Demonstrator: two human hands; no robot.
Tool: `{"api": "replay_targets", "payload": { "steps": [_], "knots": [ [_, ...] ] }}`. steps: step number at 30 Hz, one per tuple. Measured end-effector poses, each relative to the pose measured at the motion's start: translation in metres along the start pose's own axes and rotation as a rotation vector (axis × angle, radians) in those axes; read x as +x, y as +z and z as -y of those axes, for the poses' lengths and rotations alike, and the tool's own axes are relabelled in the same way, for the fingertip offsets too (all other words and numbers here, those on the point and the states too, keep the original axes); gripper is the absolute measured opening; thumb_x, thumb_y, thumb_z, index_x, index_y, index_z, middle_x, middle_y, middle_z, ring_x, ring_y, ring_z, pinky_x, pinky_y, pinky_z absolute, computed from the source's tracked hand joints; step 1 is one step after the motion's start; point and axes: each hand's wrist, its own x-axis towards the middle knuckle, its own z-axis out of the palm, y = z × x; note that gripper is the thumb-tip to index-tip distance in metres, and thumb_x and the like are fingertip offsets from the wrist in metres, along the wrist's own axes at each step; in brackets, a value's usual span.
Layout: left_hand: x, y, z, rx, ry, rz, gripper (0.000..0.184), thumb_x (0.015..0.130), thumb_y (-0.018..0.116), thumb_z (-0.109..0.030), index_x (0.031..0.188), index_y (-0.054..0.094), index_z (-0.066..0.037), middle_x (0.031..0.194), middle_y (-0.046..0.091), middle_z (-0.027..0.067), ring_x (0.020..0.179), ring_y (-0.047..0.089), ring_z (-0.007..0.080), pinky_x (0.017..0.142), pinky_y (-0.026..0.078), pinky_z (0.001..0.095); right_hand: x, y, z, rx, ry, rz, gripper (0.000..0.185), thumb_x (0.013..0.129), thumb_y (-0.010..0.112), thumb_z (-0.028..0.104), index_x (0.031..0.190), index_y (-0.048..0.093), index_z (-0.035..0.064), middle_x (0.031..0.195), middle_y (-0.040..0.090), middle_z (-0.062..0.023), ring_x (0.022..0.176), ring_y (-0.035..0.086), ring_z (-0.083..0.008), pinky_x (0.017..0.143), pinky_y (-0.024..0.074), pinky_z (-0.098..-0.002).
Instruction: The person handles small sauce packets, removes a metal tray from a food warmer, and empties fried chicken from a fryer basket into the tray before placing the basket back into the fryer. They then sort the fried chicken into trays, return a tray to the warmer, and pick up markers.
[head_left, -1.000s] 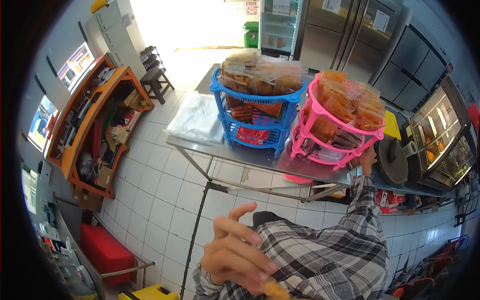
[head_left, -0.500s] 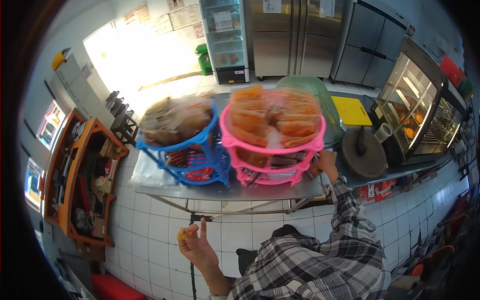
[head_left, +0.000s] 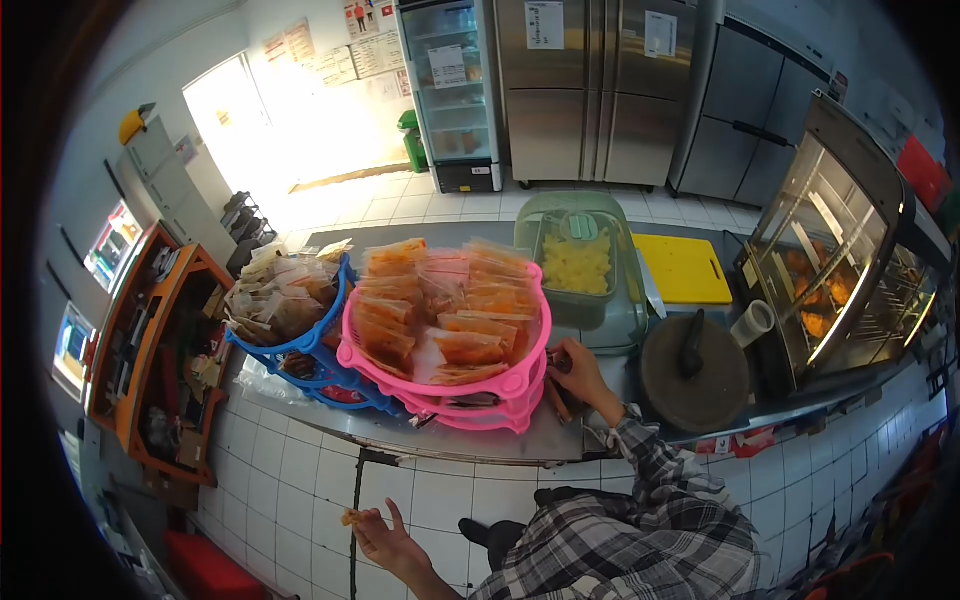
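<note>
My left hand (head_left: pixel 390 545) is low over the floor, pinching a small golden-brown piece of food (head_left: pixel 351 517) between thumb and fingers, one finger raised. Against the right side of a pink tiered basket (head_left: pixel 545 345), my right hand (head_left: pixel 587 382) has its fingers closed; what they hold is too small to tell. A brown flat object (head_left: pixel 558 402) lies just below those fingers. Upright clear packets of orange food (head_left: pixel 470 345) fill the pink basket's top tier. Left of it, touching, a blue tiered basket (head_left: pixel 335 318) carries packets of brownish contents (head_left: pixel 285 290).
Behind my right hand sits a green lidded box (head_left: pixel 630 320) with a container of yellow pieces (head_left: pixel 577 262) on it. Further right are a knife (head_left: pixel 650 285), yellow cutting board (head_left: pixel 690 268), stone mortar with pestle (head_left: pixel 690 385), plastic cup (head_left: pixel 752 324) and glass food warmer (head_left: pixel 815 230).
The view has shifted, so the baskets appear further left and lower, and the yellow pieces now show. My right hand remains beside the pink basket; my left still holds the food piece.
</note>
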Motion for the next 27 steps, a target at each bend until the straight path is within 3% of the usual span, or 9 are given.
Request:
{"api": "replay_targets", "payload": {
  "steps": [8, 14, 17, 23, 27],
  "knots": [
    [-0.032, -0.005, -0.004, 0.058, 0.061, -0.084, 0.02, 0.093, 0.058, -0.021, 0.108, 0.056, -0.008, 0.093, 0.059, 0.0012, 0.091, 0.059, 0.0095, 0.098, 0.047, 0.0484, 0.004, 0.006, -0.006, -0.227, 0.091, 0.147, 0.021, 0.081, 0.067, 0.025, 0.094, 0.061, 0.0094, 0.093, 0.052, -0.0095, 0.079, 0.059, -0.0313, 0.066, 0.0469, -0.0407],
    [-0.04, -0.006, -0.005, 0.032, 0.089, -0.053, 0.023, 0.093, 0.059, -0.022, 0.112, 0.055, -0.008, 0.092, 0.059, 0.0016, 0.092, 0.058, 0.0097, 0.099, 0.047, 0.0479, -0.004, -0.017, -0.01, 0.062, 0.006, 0.0, 0.019, 0.08, 0.07, 0.015, 0.094, 0.06, 0.0074, 0.085, 0.051, -0.0094, 0.075, 0.057, -0.0259, 0.065, 0.0451, -0.0358],
    [-0.041, 0.0, -0.008, 0.037, 0.064, -0.067, 0.021, 0.094, 0.058, -0.021, 0.11, 0.056, -0.008, 0.092, 0.059, 0.0018, 0.091, 0.058, 0.0096, 0.098, 0.048, 0.0477, -0.005, -0.029, -0.017, 0.185, 0.012, -0.192, 0.018, 0.081, 0.071, 0.013, 0.091, 0.059, 0.0051, 0.076, 0.056, -0.0063, 0.07, 0.057, -0.0179, 0.061, 0.0444, -0.0308],
    [-0.046, 0.011, -0.003, -0.019, 0.036, -0.017, 0.018, 0.095, 0.056, -0.022, 0.106, 0.056, -0.008, 0.09, 0.059, 0.0009, 0.09, 0.057, 0.009, 0.098, 0.048, 0.048, 0.007, -0.086, 0.014, 0.593, 0.332, -0.078, 0.019, 0.084, 0.071, 0.018, 0.085, 0.059, 0.0033, 0.066, 0.06, -0.0011, 0.045, 0.049, -0.0059, 0.04, 0.0351, -0.0205],
    [-0.044, 0.013, 0.0, 0.002, 0.027, 0.002, 0.017, 0.095, 0.056, -0.022, 0.105, 0.056, -0.008, 0.089, 0.06, 0.0002, 0.089, 0.057, 0.0085, 0.098, 0.048, 0.0483, 0.008, -0.107, 0.031, 0.714, 0.43, -0.073, 0.019, 0.085, 0.07, 0.02, 0.084, 0.059, 0.0037, 0.066, 0.06, -0.0022, 0.04, 0.047, -0.0054, 0.034, 0.0291, -0.0201]
  ]
}}
